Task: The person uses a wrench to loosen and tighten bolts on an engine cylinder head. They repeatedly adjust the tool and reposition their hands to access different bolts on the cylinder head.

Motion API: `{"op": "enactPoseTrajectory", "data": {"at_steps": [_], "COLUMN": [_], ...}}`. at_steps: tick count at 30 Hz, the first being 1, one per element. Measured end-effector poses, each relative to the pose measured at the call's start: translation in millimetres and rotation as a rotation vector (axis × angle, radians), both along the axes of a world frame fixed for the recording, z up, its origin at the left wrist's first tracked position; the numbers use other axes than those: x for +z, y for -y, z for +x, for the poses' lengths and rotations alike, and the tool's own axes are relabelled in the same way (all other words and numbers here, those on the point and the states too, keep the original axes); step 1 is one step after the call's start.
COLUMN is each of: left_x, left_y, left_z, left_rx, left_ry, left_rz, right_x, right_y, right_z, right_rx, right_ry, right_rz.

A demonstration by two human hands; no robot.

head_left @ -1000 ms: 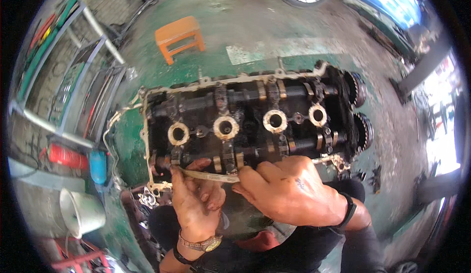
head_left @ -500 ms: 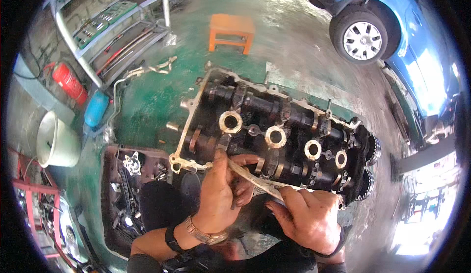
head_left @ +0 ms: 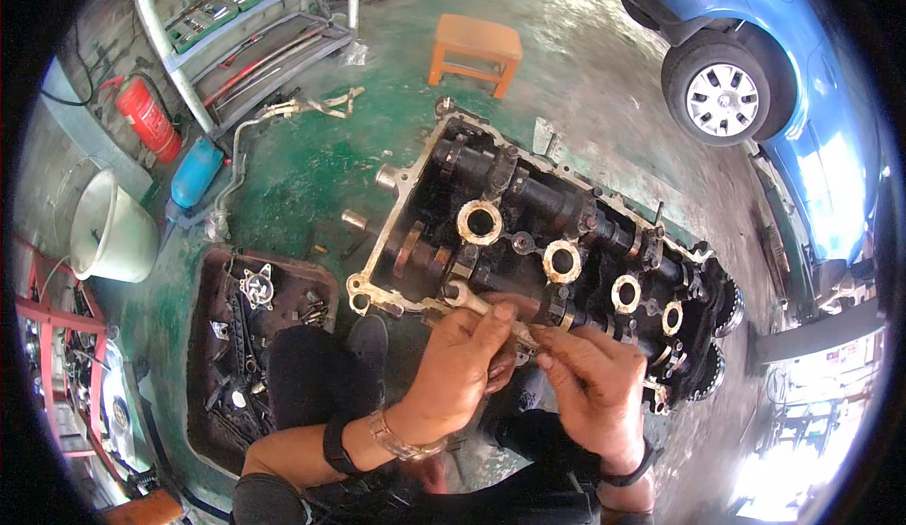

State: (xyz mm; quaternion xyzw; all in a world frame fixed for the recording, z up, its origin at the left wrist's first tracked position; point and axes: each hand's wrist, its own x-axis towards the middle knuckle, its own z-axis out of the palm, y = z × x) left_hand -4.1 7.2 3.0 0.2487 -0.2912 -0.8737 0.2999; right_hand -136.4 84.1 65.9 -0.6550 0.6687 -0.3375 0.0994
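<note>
A dull metal wrench [head_left: 472, 301] is grasped by left hand [head_left: 453, 369] and right hand [head_left: 599, 388] over the cylinder head [head_left: 547, 204]'s near edge, above scuffed green floor [head_left: 307, 166].

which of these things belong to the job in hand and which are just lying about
In hand:
wrench, held by the left hand, right hand close by
open engine head in front
perhaps the parts tray

Seemingly just lying about:
orange stool
fire extinguisher
blue bottle
pale bucket

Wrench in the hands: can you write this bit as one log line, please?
left hand: grips wrench | right hand: at wrench's other end | wrench: open end over cylinder head, contact unclear
</note>
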Motion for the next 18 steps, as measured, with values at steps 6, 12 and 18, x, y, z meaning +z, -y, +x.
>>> {"op": "enactPoseTrajectory", "data": {"at_steps": [6,12,18], "left_x": [2.5,0.6,-3.8], "left_y": [-7.0,-11.8,-14.9], "left_z": [0.5,-4.2,-8.9], "left_rx": [0.027,0.010,0.009], "left_ry": [-0.052,0.013,0.056], "left_rz": [-0.111,-0.111,-0.212], "right_x": [26.7,34.3,22.4], "right_y": [-20.9,-42.3,-38.2], "right_z": [-43.5,-92.2,-94.8], "right_rx": [-0.235,-0.305,-0.246], "right_ry": [0.095,0.259,0.302], "right_rz": [-0.053,0.011,0.047]}}
